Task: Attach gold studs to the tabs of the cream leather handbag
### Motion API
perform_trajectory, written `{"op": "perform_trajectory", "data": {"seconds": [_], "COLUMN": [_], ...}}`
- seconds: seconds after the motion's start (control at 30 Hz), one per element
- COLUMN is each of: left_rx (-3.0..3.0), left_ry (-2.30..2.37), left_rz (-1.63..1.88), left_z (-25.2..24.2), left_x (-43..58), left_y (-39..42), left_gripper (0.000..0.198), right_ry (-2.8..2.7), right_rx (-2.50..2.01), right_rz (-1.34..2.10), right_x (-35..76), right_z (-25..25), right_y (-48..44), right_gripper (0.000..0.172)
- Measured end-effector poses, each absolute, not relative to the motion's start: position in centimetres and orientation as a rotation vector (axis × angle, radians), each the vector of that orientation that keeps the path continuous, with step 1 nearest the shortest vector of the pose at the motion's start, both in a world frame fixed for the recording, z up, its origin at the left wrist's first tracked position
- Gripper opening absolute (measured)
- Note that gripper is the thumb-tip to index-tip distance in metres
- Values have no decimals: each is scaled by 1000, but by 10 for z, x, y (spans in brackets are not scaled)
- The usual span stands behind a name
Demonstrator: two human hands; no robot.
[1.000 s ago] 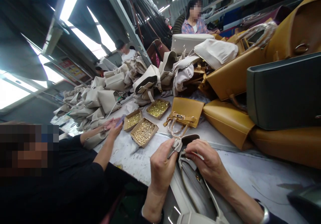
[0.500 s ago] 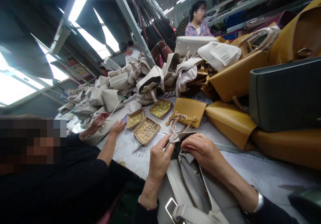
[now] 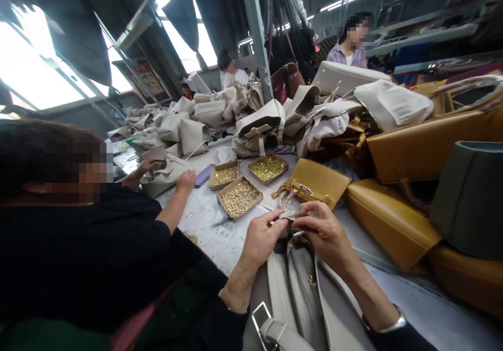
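While the open pale-grey leather handbag [image 3: 341,309] sits at the near edge of the stained white worktop [image 3: 208,226], its long axis running toward the worker, left hand [image 3: 259,242] and right hand [image 3: 329,231], equally near, forearms converging, pinch a thin pale piece [image 3: 289,215] at its far end between bent fingers.

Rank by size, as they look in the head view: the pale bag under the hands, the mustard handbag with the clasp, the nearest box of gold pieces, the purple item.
1. Pale bag, though nearness to the camera enlarges it
2. Mustard handbag
3. Nearest box
4. Purple item
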State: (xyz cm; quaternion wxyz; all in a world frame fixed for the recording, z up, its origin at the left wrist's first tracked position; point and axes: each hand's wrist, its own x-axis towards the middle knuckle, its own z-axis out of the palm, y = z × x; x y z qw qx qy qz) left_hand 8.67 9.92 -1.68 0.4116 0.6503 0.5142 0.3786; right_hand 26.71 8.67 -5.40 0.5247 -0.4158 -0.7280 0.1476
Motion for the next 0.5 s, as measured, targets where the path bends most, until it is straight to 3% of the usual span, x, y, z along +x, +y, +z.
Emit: {"op": "perform_trajectory", "data": {"seconds": [0.13, 0.5], "left_rx": [1661, 1486], "left_ry": [1297, 1351], "left_rz": [942, 1015], "left_z": [-19, -27], "left_x": [87, 99], "left_y": [100, 98], "left_gripper": [30, 27], "right_ry": [-1693, -1730], "right_rx": [-1005, -1029], "right_rz": [446, 235], "right_x": [273, 276], "right_z": [-60, -59], "right_y": [85, 79], "right_gripper": [26, 29]}}
